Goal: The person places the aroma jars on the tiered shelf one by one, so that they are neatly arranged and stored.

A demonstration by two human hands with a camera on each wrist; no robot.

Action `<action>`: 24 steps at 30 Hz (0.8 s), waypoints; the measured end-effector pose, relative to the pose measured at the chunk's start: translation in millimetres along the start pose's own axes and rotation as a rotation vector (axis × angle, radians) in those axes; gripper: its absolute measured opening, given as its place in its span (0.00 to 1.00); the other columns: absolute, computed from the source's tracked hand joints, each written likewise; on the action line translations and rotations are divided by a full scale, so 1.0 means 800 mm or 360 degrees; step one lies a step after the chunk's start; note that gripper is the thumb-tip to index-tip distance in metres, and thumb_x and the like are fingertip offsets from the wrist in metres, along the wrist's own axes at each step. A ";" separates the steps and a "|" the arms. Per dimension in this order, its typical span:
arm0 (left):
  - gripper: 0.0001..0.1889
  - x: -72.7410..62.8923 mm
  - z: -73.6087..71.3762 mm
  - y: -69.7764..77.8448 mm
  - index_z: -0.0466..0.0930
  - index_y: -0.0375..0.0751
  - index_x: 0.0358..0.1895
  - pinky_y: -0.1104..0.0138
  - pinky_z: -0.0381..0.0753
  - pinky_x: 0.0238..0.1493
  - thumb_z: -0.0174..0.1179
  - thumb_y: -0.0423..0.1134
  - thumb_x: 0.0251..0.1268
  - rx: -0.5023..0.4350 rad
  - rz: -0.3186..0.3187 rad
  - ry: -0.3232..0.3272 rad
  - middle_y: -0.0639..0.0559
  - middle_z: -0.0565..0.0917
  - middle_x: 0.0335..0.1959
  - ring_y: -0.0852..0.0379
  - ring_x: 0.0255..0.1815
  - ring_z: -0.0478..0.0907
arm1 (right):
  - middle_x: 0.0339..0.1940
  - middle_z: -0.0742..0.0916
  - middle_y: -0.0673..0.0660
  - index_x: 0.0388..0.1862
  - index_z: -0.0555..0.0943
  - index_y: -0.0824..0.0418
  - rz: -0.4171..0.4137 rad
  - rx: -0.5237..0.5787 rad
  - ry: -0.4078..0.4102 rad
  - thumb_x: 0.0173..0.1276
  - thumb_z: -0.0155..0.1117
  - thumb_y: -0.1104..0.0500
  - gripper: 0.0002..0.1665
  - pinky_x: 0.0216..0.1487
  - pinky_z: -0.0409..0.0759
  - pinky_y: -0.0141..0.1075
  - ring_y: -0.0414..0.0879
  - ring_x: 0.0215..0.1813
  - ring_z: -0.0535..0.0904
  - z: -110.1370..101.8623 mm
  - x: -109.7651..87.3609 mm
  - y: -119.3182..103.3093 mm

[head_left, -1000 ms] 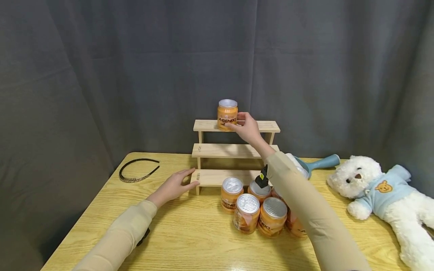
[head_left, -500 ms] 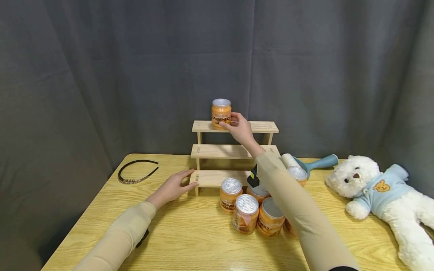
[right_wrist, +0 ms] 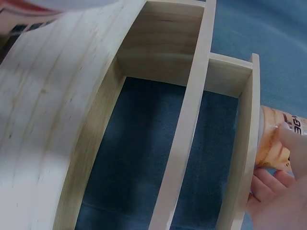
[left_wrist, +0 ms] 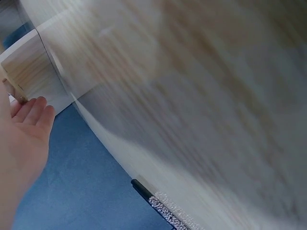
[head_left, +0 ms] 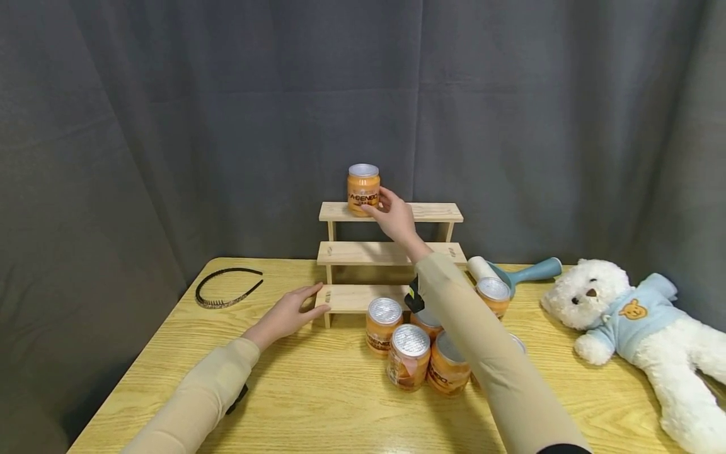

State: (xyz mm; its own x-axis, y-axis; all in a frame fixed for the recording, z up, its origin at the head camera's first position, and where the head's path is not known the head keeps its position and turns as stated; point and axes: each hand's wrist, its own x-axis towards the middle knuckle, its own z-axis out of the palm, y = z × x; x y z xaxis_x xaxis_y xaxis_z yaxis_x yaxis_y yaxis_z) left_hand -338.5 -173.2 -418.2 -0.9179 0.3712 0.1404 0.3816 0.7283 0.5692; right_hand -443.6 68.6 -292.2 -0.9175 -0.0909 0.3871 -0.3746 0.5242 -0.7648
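Observation:
An orange jar [head_left: 363, 192] with a silver lid stands upright at the left end of the top step of a three-tier wooden shelf [head_left: 391, 253]. My right hand [head_left: 395, 219] grips it from the right side, thumb in front; the right wrist view shows the fingers around the jar [right_wrist: 276, 136]. At the left end of the lowest step, my left hand [head_left: 288, 315] rests with its fingers extended against the board. Several more orange jars [head_left: 409, 358] with silver lids stand grouped before the shelf, partly hidden by my right sleeve.
A black toothed headband [head_left: 218, 301] lies at the left of the wooden table [head_left: 306, 397]. Right of the shelf are a white roll [head_left: 481, 268] and a blue-handled tool [head_left: 533, 272]. A white teddy bear [head_left: 641, 315] lies farther right. A grey curtain [head_left: 255, 126] hangs behind.
My right hand has slid the jar left along the top step to its left end. The left hand stays at the lowest step. The view has shifted slightly.

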 end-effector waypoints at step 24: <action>0.40 0.013 -0.002 -0.008 0.55 0.44 0.73 0.50 0.67 0.66 0.53 0.61 0.63 -0.0091 0.0003 -0.0001 0.40 0.61 0.71 0.40 0.68 0.64 | 0.66 0.75 0.57 0.65 0.71 0.59 -0.0096 -0.0134 -0.0302 0.65 0.62 0.45 0.33 0.66 0.70 0.45 0.51 0.67 0.69 -0.097 -0.037 0.007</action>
State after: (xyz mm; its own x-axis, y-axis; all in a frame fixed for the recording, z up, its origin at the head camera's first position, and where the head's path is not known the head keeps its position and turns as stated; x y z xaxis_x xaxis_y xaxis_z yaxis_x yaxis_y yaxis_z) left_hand -351.0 -174.7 -418.7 -0.9172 0.3727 0.1412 0.3764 0.6936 0.6142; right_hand -408.2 139.8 -267.7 -0.9054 -0.2780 0.3207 -0.4244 0.5811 -0.6944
